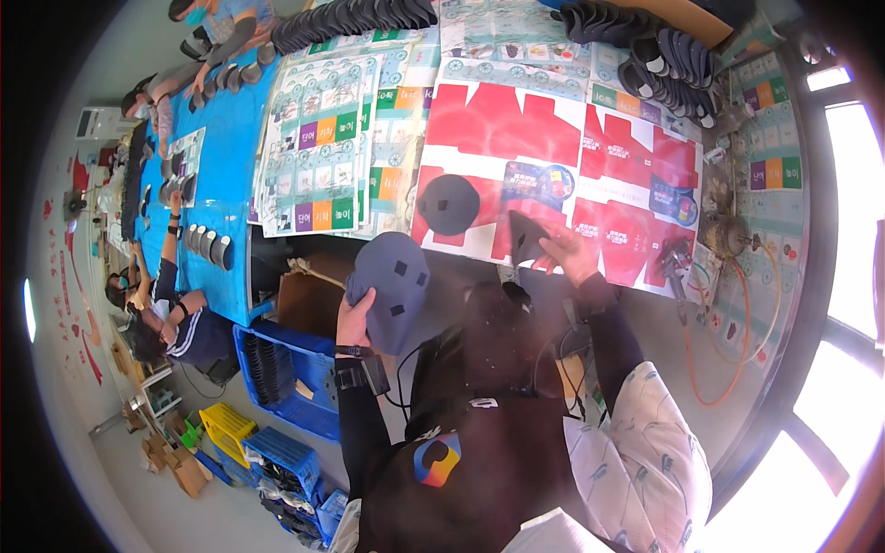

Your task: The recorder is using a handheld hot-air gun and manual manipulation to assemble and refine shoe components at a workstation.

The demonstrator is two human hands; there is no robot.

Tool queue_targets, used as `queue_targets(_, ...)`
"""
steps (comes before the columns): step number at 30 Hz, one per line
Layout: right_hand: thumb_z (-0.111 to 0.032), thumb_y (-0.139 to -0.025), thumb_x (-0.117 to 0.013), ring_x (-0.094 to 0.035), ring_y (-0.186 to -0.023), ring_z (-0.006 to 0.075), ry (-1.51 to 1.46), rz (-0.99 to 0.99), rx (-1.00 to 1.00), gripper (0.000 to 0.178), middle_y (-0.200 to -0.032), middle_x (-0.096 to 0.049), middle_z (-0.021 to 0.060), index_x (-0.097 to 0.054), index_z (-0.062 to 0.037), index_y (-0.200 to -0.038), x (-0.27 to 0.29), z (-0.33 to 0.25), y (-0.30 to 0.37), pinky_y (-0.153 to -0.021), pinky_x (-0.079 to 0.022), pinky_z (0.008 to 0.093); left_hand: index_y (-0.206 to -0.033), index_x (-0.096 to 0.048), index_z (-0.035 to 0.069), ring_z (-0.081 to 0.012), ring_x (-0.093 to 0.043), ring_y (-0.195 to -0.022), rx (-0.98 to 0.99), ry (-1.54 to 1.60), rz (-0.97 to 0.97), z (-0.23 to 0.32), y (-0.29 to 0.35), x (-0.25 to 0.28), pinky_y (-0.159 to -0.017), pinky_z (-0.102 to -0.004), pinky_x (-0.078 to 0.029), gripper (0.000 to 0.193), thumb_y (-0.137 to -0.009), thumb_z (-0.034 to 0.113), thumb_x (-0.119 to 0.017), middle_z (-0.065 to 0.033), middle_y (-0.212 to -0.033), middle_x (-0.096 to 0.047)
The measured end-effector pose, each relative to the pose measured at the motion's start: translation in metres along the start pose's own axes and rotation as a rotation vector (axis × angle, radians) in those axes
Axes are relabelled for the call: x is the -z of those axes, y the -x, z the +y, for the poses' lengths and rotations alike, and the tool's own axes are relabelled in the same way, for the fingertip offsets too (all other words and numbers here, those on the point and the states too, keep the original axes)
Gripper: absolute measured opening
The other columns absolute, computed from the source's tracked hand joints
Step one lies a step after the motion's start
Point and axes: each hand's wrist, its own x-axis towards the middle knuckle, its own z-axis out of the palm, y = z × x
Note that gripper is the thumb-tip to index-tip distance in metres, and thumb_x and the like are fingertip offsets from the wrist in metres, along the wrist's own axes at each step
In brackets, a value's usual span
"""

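Note:
My left hand (pixel 357 320) grips the edge of a grey-blue rounded pad (pixel 395 288), which looks like part of an insole, in front of the table edge. Several small black squares dot its face. My right hand (pixel 570 252) pinches a smaller dark wedge-shaped pad (pixel 526 237) over the table's near edge. Between the two hands, a dark round pad (pixel 449 205) with a small black square lies on a red-and-white printed sheet (pixel 544 138).
Rows of dark curved pads (pixel 355 20) line the table's far side, with more piled at the far right (pixel 668 69). An air-gun-like tool (pixel 676 267) with hoses hangs at right. Co-workers sit along a blue table (pixel 217 166); a blue crate (pixel 300 378) stands below.

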Motion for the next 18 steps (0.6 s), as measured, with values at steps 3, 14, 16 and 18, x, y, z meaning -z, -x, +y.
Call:
queue_targets(3,-0.006,-0.102,-0.060,-0.076,-0.076,0.0223,-0.134,0.045,0.026,0.049,-0.099,-0.072,0.0107,-0.049,-0.0075,-0.150,0.002,0.007,-0.003,-0.056,-0.057,0.0275,-0.140,-0.057,0.003,-0.0246,-0.066,-0.116,-0.025,0.000,0.048,-0.003,0.021,0.015,-0.099,-0.0401,-0.054,0.040,-0.101,0.006,-0.064,-0.0098,-0.129,-0.068)
queue_targets(14,-0.012,-0.095,-0.065,-0.076,-0.079,0.0247,0.244,0.211,0.022,0.029,-0.098,-0.075,0.0136,-0.067,0.0031,-0.120,0.009,0.013,-0.023,-0.061,-0.061,0.0321,-0.141,-0.058,0.006,-0.0244,-0.065,-0.118,-0.074,0.100,0.073,-0.005,0.053,0.047,-0.100,-0.0399,-0.053,0.042,-0.100,0.009,-0.067,-0.0081,-0.131,-0.067)
queue_targets(16,-0.010,-0.096,-0.066,-0.075,-0.076,0.0226,-0.034,0.132,0.056,0.031,-0.099,-0.075,0.0115,-0.066,0.0000,-0.125,0.004,0.011,-0.025,-0.061,-0.061,0.0317,-0.140,-0.058,0.006,-0.0247,-0.066,-0.117,-0.120,0.133,0.026,-0.002,0.055,0.049,-0.099,-0.0404,-0.054,0.042,-0.100,0.010,-0.067,-0.0081,-0.131,-0.067)
queue_targets(18,-0.005,-0.097,-0.066,-0.075,-0.076,0.0189,-0.168,0.101,-0.001,0.035,-0.099,-0.075,0.0081,-0.065,-0.0046,-0.132,0.003,0.014,-0.032,-0.060,-0.063,0.0307,-0.138,-0.060,0.006,-0.0245,-0.067,-0.116,-0.112,0.118,0.071,0.000,0.055,0.049,-0.098,-0.0402,-0.054,0.038,-0.100,0.009,-0.066,-0.0081,-0.129,-0.068)
